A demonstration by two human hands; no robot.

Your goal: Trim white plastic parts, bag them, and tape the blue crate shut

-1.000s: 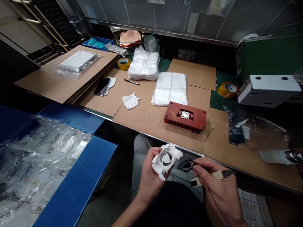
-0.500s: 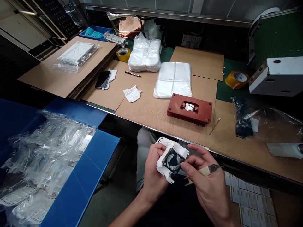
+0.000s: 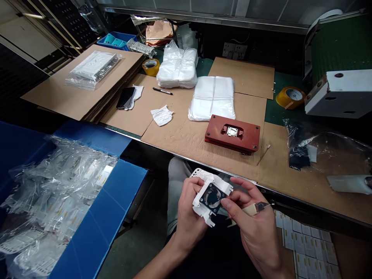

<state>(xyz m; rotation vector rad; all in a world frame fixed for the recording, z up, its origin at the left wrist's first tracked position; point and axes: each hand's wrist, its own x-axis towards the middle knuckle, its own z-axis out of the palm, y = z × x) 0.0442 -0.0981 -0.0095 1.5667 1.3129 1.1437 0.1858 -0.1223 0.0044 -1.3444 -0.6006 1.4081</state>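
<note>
My left hand (image 3: 190, 213) is closed round a white plastic housing (image 3: 199, 210) at my lap, just below the table edge. Set into the housing is a square black label with a fan-shaped pattern (image 3: 212, 196). My right hand (image 3: 252, 221) has its thumb and fingertips at the right edge of the label, touching the housing there. Tucked within the same hand is a beige-handled tool (image 3: 252, 209) with a narrow pointed end; its exact kind is unclear.
A red fixture block (image 3: 232, 133) stands on the cardboard-covered table (image 3: 177, 139), with a cotton swab (image 3: 263, 154) beside it. Wrapped white bags (image 3: 213, 97) lie behind. At left, a blue box (image 3: 107, 209) holds bagged white parts. Packing tape (image 3: 290, 97) is at right.
The housing has tilted very slightly in my left hand, so the light falls differently on the label. My right thumb stays at its edge.
</note>
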